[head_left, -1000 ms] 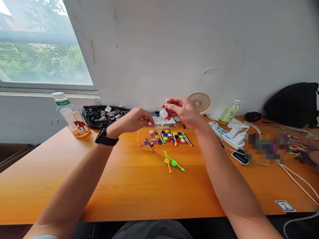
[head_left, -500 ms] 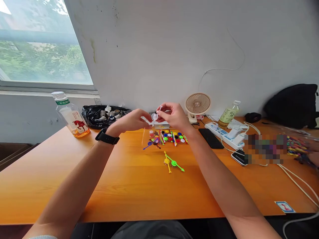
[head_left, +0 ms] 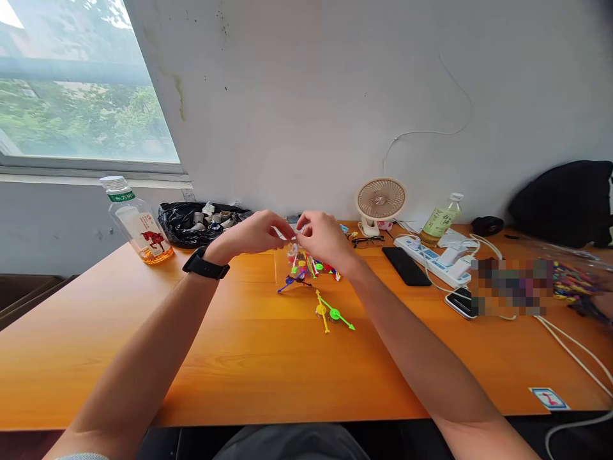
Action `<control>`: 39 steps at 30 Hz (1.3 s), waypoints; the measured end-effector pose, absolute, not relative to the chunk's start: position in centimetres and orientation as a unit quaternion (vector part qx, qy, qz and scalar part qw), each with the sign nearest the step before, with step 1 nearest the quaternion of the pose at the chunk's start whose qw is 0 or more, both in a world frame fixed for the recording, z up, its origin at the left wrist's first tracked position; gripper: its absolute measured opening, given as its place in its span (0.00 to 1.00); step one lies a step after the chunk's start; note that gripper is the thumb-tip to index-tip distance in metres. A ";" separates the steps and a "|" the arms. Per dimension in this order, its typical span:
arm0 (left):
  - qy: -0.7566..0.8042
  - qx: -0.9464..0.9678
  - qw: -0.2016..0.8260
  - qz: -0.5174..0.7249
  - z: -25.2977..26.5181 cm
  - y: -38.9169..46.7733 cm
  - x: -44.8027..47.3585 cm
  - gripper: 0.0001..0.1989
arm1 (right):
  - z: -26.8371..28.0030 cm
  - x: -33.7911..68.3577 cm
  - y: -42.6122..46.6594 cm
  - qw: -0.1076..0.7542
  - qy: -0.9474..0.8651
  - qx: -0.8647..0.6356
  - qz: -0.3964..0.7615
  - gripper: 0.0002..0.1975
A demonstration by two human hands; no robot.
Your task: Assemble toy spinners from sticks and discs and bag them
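My left hand (head_left: 256, 231), with a black watch on its wrist, pinches the upper edge of a clear plastic bag (head_left: 278, 267). Right beside it, my right hand (head_left: 320, 239) is closed with thumb and finger at the same edge; its fingertips partly hide what they grip. Below my hands, the bag holds several small coloured arrow spinners and discs. A blue arrow spinner (head_left: 288, 281) lies at the bag's near side with a dark one against it. Closer to me on the table lie a yellow arrow spinner (head_left: 321, 311) and a green arrow spinner (head_left: 335, 314), touching or nearly so.
A drink bottle (head_left: 140, 223) and a black bag of cardboard rolls (head_left: 179, 230) stand at left. Toward the right are a fan (head_left: 380, 199), glasses (head_left: 368, 241), a phone (head_left: 406, 266), a power strip (head_left: 426, 259) and another bottle (head_left: 440, 220). Another person's hand shows at the right edge.
My right hand has moved down and left, close to my left hand. The clear-white piece seen between its fingers earlier no longer shows. The bag's contents look bunched under my hands.
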State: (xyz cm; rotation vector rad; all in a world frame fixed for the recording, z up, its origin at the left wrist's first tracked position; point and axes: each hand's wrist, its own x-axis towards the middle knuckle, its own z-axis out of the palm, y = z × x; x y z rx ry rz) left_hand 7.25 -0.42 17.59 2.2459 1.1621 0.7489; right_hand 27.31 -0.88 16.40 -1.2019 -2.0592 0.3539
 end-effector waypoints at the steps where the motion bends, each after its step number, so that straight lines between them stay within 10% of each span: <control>1: 0.430 0.827 0.240 0.271 17.6 -0.5 7.2 0.16 | 16.3 27.1 -1.1 0.349 -0.797 -0.479 0.120 0.04; 14: 0.450 0.843 0.216 0.200 19.0 -1.3 6.9 0.14 | 16.5 26.8 -1.8 0.267 -0.789 -0.431 0.347 0.12; 36: 0.441 0.871 0.109 0.189 18.4 -0.3 5.8 0.16 | 19.7 30.8 -1.6 0.217 -0.882 -0.360 0.212 0.10; 39: 0.447 0.865 0.099 0.206 17.9 0.1 5.9 0.15 | 19.9 31.5 -1.4 0.082 -0.893 -0.370 0.241 0.10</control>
